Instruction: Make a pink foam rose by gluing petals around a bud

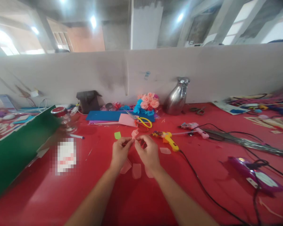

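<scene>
Between my fingertips is a small pink paper flower (135,134), held upright over the red table. My left hand (120,150) pinches its base from the left, and my right hand (148,152) pinches it from the right. Loose pink paper petals lie below my hands, among them one petal (136,171) in the middle and another petal (165,151) to the right. A green paper piece (117,135) lies just left of the flower. Close to my right hand rests a yellow glue gun (171,141). Yellow-handled scissors (143,122) lie beyond the flower.
Finished pink and blue paper flowers (149,103) stand at the back near a steel jug (178,97). A pink glue gun (198,129), cables and a purple power strip (257,177) occupy the right. On the left are a green board (25,150), a glass jar (64,119) and a pen (77,136).
</scene>
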`<state>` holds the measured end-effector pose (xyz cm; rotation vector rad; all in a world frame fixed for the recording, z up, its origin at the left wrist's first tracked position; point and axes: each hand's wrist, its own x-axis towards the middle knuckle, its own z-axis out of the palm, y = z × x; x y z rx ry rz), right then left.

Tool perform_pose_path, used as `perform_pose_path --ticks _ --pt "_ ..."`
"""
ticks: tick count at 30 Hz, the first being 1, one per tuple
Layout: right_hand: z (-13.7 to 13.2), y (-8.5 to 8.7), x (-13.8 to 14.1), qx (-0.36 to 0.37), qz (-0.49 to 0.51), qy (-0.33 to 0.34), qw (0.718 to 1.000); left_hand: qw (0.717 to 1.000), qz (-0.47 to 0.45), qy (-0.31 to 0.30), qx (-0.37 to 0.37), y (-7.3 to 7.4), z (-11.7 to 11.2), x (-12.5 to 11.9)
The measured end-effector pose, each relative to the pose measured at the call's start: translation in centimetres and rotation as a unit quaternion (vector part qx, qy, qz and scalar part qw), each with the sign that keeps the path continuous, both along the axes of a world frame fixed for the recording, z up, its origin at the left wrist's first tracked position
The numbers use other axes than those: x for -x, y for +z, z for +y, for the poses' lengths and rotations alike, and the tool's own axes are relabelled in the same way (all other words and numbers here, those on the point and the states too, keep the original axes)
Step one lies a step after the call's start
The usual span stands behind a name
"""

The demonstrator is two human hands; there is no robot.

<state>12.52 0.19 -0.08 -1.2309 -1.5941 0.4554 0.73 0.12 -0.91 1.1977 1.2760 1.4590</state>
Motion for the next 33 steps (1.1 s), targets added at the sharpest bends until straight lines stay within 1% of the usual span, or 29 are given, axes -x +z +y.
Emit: perform_pose_path --ticks 4,9,12,15,22,27,33 --pt "-0.23 0.12 0.11 -0.011 -0.013 -0.004 1.000 1.000 -0.005 -0.007 0.018 -0.03 0.13 0.15" --pt "-0.38 0.12 0.35 0.004 -0.040 -0.027 0.999 0.999 0.038 0.007 -0.020 -0.26 -0.02 0.04" --pt "-0.33 0.10 0.21 -0.004 -0.061 -0.045 0.997 0.999 0.040 0.016 -0.020 -0.44 0.04 -0.03" --pt "-0.34 0.15 0.02 -0.025 -0.061 -0.042 0.997 1.000 0.014 0.014 -0.001 -0.37 0.12 0.05" --pt "-0.44 0.12 0.21 -0.029 -0.047 -0.001 0.999 0.997 -0.065 -0.044 0.016 0.45 -0.01 0.25" --pt "-0.66 0.18 0.35 -0.049 -0.025 0.026 0.998 0.984 -0.155 -0.089 0.021 -0.04 0.34 0.45" --pt "-0.87 0.51 0.19 -0.084 -0.018 0.015 0.996 0.966 -0.214 -0.137 0.041 -0.48 0.44 0.61"
